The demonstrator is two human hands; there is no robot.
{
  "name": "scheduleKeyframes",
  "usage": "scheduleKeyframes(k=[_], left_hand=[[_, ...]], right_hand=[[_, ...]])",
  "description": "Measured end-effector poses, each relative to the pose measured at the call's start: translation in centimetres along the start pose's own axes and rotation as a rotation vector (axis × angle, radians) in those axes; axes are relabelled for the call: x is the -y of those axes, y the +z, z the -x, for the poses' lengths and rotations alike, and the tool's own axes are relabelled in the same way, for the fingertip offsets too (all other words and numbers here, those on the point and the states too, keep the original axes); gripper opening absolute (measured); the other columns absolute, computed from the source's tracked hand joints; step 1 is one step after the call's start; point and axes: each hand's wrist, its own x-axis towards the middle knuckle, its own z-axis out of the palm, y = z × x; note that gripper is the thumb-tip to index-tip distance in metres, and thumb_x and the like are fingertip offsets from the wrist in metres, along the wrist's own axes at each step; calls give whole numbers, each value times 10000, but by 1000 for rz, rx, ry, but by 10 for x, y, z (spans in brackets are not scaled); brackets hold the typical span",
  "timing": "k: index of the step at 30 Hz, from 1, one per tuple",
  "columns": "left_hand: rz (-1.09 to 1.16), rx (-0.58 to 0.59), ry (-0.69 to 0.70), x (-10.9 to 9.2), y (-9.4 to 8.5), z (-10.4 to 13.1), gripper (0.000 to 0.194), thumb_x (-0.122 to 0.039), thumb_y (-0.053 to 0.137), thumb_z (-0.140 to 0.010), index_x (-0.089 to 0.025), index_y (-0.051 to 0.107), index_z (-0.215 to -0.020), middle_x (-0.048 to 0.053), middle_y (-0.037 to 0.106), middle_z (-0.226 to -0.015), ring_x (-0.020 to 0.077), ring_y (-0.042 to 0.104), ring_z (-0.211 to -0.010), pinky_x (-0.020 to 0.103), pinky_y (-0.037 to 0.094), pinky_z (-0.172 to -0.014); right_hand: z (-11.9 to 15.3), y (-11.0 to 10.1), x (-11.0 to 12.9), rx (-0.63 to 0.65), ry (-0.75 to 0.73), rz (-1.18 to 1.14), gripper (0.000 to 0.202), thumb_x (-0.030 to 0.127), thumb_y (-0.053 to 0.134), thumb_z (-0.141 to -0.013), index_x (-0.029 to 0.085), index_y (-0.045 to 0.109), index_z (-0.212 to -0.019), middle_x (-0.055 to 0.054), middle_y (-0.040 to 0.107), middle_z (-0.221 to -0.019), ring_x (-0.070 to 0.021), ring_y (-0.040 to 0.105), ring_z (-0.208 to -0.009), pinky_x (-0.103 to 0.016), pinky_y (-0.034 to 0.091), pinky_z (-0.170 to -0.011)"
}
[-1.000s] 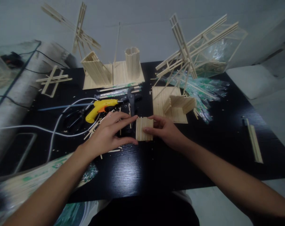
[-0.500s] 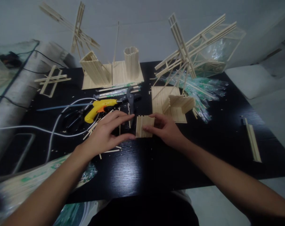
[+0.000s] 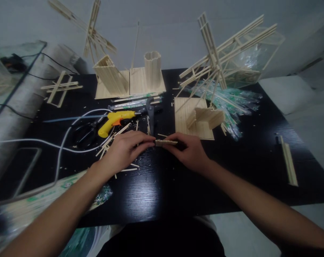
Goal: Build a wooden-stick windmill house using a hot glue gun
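Note:
A small panel of wooden sticks [image 3: 165,142] is seen nearly edge-on above the black table. My left hand [image 3: 124,148] pinches its left end between thumb and fingers. On the other side, my right hand [image 3: 190,149] grips its right part, thumb in front and fingers behind. Just behind the panel stands a black clamp-like tool [image 3: 150,116]. A yellow glue gun [image 3: 115,122] lies beyond my left hand, with loose sticks [image 3: 105,146] beside that hand. Behind my right hand, a stick base [image 3: 182,116] carries an open-sided stick box [image 3: 207,117].
On the black table [image 3: 183,189], stick towers [image 3: 110,76] [image 3: 152,69] stand at the back. A windmill-like stick frame [image 3: 215,66] rises at back right, near wrapped sticks [image 3: 237,100]. A white cable [image 3: 61,157] curves at left; a strip of sticks [image 3: 289,162] lies far right.
The stick panel has turned from showing its flat face to nearly edge-on. My left fingers have closed on its left end, and my right hand still holds the right part.

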Motion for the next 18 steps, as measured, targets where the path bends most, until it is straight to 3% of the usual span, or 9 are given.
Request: scheduleKeyframes(k=[11,18], left_hand=[[-14,-7,-15,-8,6,-3,161,-269,644,-1021,-188,771,-1077,49,824,-940,164,783,-806,268,624,-766],[-8,-16,-25,-9,7,-4,140,-208,672,-997,-169,774,-1084,42,831,-952,157,792,-804,240,616,-780]], right_hand=[[-2,-1,2,27,37,-23,106,341,773,-921,273,793,-1000,-7,830,-952,-206,767,-839,-337,587,-785],[-2,1,0,20,52,-23,97,328,786,-921,255,805,-983,-5,825,-903,-198,759,-793,-308,557,-739]])
